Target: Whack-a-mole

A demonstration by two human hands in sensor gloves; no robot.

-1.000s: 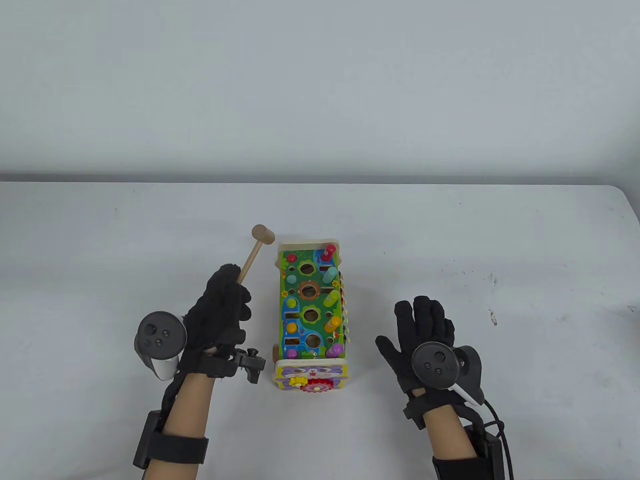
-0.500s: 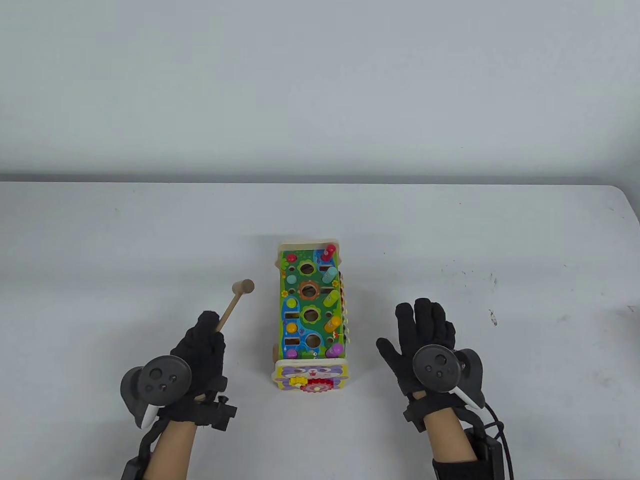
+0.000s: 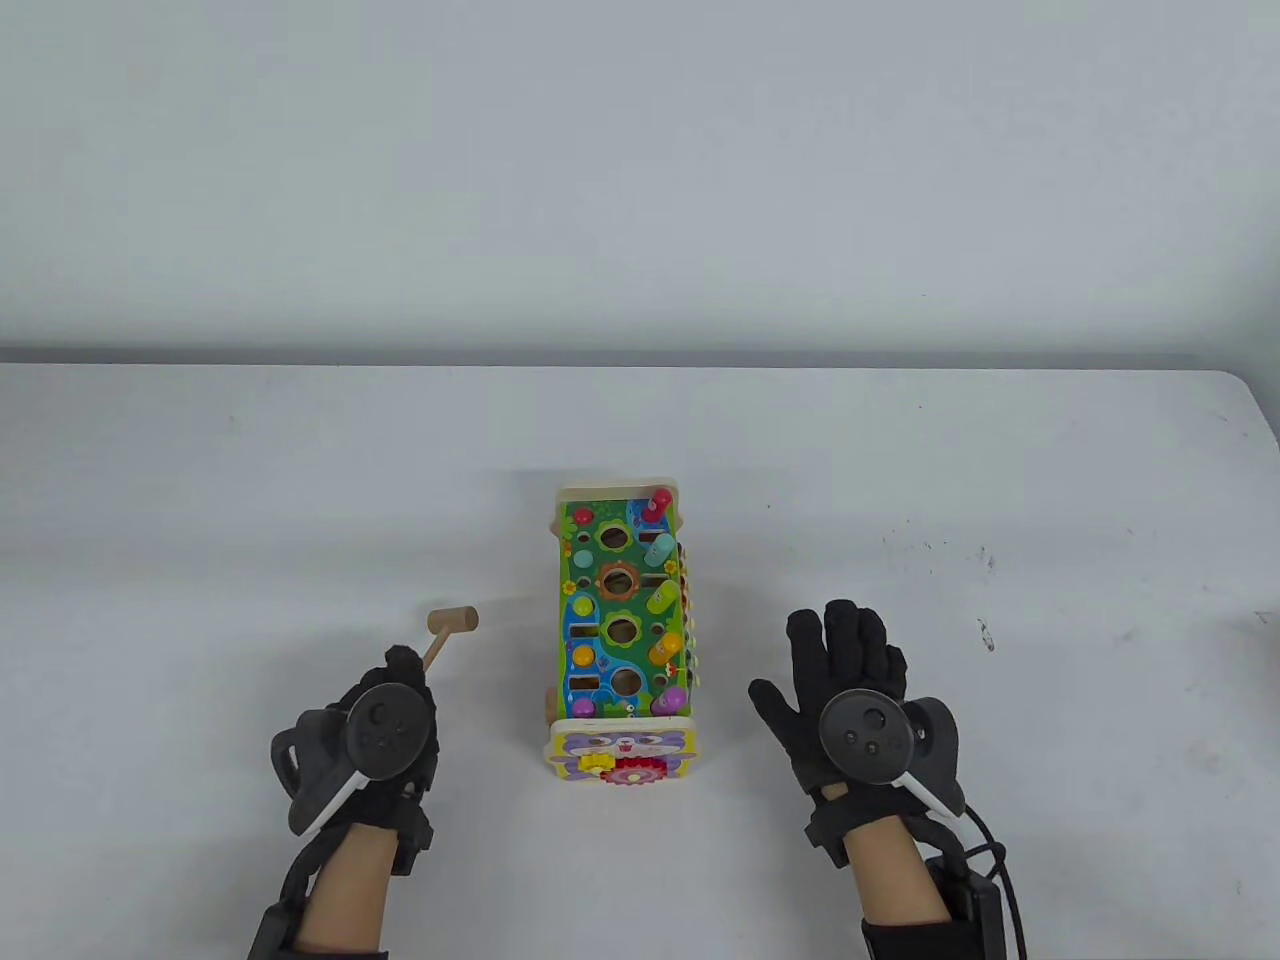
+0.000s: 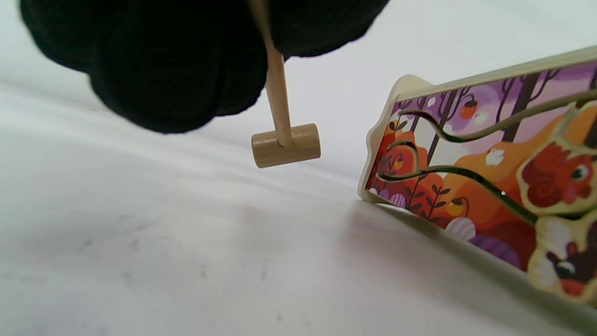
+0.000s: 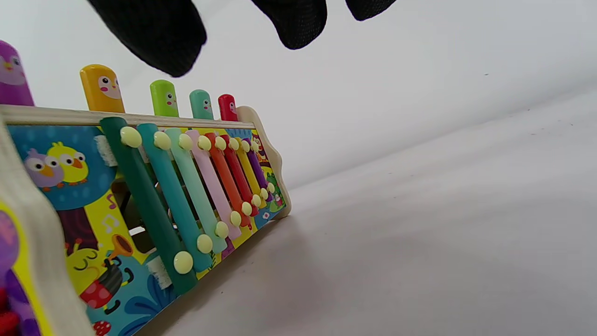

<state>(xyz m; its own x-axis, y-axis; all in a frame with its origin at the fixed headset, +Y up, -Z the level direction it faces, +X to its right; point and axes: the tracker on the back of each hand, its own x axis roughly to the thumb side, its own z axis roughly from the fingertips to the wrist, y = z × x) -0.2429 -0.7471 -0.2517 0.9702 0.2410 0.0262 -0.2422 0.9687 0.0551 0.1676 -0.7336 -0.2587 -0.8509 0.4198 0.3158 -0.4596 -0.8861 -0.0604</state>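
Observation:
The wooden whack-a-mole toy (image 3: pixel 622 630) stands mid-table, its green top showing several holes and, along the right side, a row of raised coloured pegs (image 3: pixel 664 597). The pegs also show in the right wrist view (image 5: pixel 164 98) above a xylophone side panel (image 5: pixel 196 186). My left hand (image 3: pixel 390 715) grips the handle of a small wooden hammer (image 3: pixel 450 625) to the left of the toy; the hammer head (image 4: pixel 285 144) hangs low over the table. My right hand (image 3: pixel 840 680) rests flat and open on the table to the right of the toy, holding nothing.
The white table (image 3: pixel 1000 480) has a few dark specks at the right (image 3: pixel 985 630). Its far edge meets a plain grey wall. The toy's painted left side (image 4: pixel 489 177) faces my left hand.
My left hand has drawn the hammer back toward me and down, from beside the toy's far end to low beside its near half. The right hand has stayed put.

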